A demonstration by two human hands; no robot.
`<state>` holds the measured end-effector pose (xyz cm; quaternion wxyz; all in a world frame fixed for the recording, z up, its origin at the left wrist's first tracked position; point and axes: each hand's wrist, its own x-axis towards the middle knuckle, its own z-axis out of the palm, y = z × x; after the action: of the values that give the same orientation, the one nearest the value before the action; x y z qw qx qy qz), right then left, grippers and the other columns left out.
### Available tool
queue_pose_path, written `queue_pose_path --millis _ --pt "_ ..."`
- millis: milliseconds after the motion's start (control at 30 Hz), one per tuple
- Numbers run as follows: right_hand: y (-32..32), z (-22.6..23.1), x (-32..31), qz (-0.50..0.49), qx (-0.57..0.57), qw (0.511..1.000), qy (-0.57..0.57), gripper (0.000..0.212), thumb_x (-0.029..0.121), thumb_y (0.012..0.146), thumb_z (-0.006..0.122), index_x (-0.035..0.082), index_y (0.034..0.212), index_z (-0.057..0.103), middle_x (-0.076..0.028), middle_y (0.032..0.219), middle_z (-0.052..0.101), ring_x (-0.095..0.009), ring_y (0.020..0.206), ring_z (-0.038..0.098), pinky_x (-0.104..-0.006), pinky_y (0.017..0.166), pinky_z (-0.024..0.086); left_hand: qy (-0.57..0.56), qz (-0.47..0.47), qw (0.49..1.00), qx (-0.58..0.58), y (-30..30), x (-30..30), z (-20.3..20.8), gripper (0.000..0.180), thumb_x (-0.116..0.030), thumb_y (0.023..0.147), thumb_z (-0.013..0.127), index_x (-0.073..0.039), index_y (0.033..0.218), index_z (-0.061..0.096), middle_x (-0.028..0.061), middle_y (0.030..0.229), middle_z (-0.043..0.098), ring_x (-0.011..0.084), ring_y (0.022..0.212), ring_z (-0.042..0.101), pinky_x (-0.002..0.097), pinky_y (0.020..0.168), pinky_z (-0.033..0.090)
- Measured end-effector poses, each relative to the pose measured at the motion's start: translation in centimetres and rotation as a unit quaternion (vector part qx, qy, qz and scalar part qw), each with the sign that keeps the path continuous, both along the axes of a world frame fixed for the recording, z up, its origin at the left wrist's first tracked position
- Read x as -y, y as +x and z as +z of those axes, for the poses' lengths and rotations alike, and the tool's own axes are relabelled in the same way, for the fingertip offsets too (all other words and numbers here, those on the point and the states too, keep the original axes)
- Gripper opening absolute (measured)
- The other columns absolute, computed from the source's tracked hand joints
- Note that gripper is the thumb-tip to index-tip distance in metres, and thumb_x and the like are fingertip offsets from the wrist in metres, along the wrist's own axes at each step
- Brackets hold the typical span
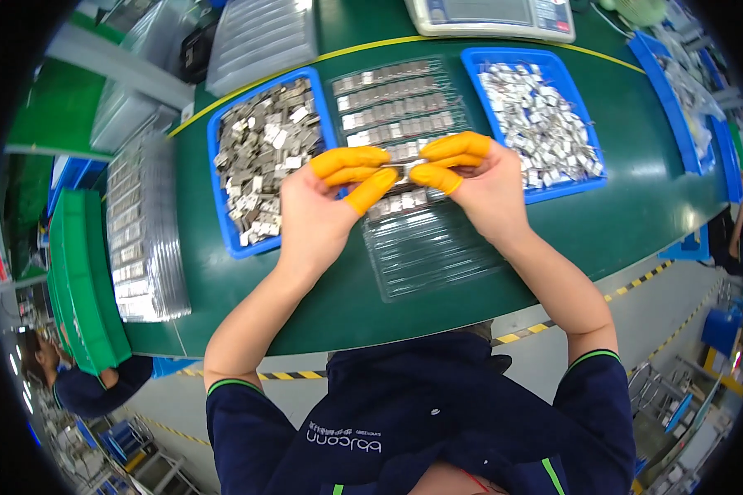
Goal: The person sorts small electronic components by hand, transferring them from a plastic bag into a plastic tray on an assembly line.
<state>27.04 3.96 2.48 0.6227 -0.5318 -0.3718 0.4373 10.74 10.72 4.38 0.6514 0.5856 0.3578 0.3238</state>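
Observation:
Yellow finger covers sit on the fingertips of both my hands. My left hand [320, 206] is closed in a pinch, thumb against fingers, on a small silvery metal part [402, 172]. From the other side my right hand [489, 190] pinches at the same spot; whether it grips that part or a second small piece, I cannot make out. Both hands are over a clear plastic tray [425, 260] with ridged slots. Rows of small silvery and white parts [400, 107] fill its far slots, while its near slots show bare plastic.
Left of the tray stands a blue bin [215, 177] of loose metal parts; at right, another blue bin [596, 140] holds white pieces with wires. Stacked filled trays [144, 231] and a green bin [78, 276] stand far left. A scale [495, 18] is at the back.

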Motion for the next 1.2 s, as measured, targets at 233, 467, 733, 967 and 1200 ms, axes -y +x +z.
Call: queue_pose_path --millis 233,467,733,967,1200 --pt "0.5 0.1 0.2 -0.01 -0.012 1.0 0.002 0.02 0.002 0.066 0.073 -0.001 0.083 0.063 -0.007 0.083 0.065 -0.011 0.074 0.061 -0.0227 0.069 0.049 0.017 0.02 1.0 -0.003 0.3 0.3 -0.4 0.022 0.002 0.072 0.067 0.004 0.092 0.061 0.0068 0.089 0.063 0.0085 0.077 0.057 0.02 0.07 0.045" --pt "0.1 0.7 0.6 -0.008 0.095 0.995 0.001 0.018 0.004 0.066 0.073 -0.002 0.08 0.064 -0.007 0.079 0.065 -0.011 0.074 0.061 -0.0229 0.069 0.048 0.075 0.008 0.997 -0.033 0.2 0.7 -0.4 0.019 -0.002 0.071 0.068 0.001 0.089 0.064 0.0028 0.08 0.064 0.0056 0.068 0.054 0.019 0.063 0.043" --pt "1.8 0.2 0.4 0.116 0.124 0.982 0.088 0.028 0.007 0.051 0.081 0.004 0.074 0.065 -0.009 0.104 0.057 -0.019 0.098 0.053 -0.0323 0.085 0.042 0.146 -0.049 0.987 -0.054 -0.5 0.3 0.1 0.02 -0.003 0.067 0.071 -0.005 0.087 0.068 0.0027 0.075 0.061 0.0084 0.065 0.051 0.0201 0.06 0.042" --pt "1.2 0.2 0.7 0.252 -0.054 0.964 0.067 0.039 0.007 0.047 0.083 0.004 0.079 0.061 -0.011 0.102 0.058 -0.021 0.099 0.053 -0.0336 0.088 0.039 -0.007 -0.172 0.985 0.005 -1.1 0.0 0.3 0.021 -0.003 0.067 0.072 -0.002 0.087 0.067 0.0029 0.076 0.062 0.008 0.069 0.055 0.0224 0.062 0.045" --pt "0.9 0.5 0.1 0.172 0.046 0.975 0.132 0.029 0.002 0.05 0.078 0.004 0.075 0.063 -0.011 0.106 0.058 -0.025 0.11 0.049 -0.0357 0.093 0.037 -0.094 -0.099 0.99 0.021 -0.5 0.9 0.9 0.019 0.003 0.066 0.07 0.004 0.084 0.065 0.0105 0.085 0.063 0.0153 0.075 0.06 0.0261 0.071 0.049"
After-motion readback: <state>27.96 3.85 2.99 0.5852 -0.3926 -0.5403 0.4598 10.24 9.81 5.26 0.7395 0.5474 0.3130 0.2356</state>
